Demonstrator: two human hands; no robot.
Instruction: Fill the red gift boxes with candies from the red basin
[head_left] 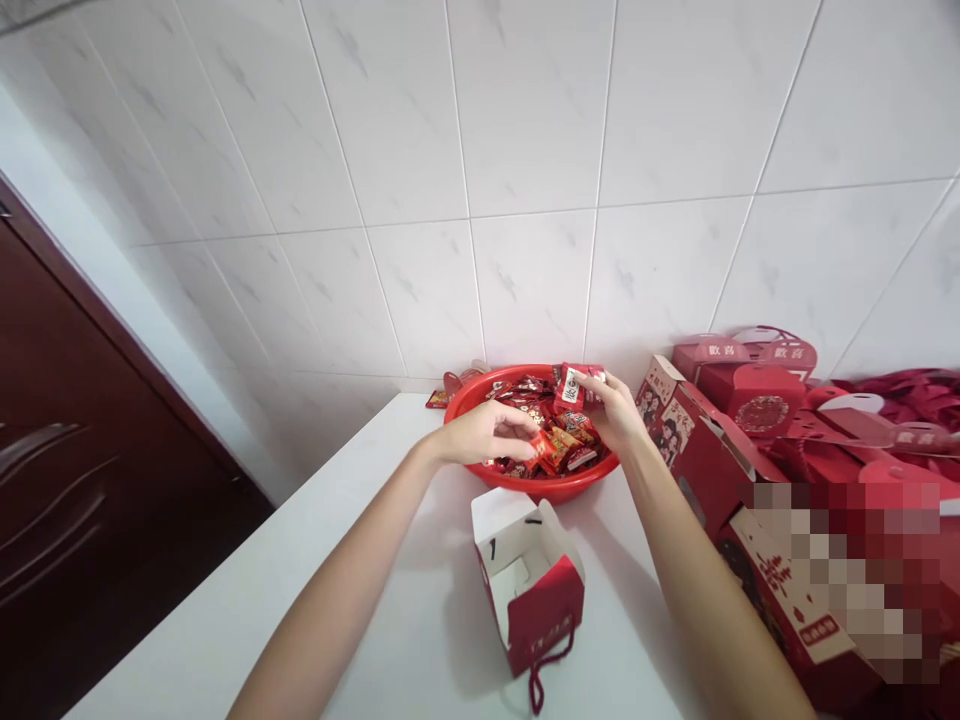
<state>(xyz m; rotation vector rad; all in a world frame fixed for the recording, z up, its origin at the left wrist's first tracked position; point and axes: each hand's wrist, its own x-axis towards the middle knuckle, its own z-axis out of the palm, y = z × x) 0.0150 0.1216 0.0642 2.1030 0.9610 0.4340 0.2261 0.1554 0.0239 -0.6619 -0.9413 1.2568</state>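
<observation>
Over the red plastic basin (559, 490), my left hand (484, 433) has its fingertips closed on a small orange-red candy packet (540, 447). My right hand (613, 408) grips a red snack packet (571, 388) with a white label above the basin's far right side. Wrapped candies (517, 400) in red, gold and dark wrappers fill much of the basin. In front of it stands a red and white gift box (546, 610), its top flaps apart and its white inside facing up. A dark red cord handle (536, 690) hangs from its near side.
Red gift boxes (757, 395) are piled on the right, close to my right forearm. A few packets (437, 398) lie behind the basin by the tiled wall (525, 280). The white tabletop (390, 480) ends on the left, beyond which is a dark red door (90, 450).
</observation>
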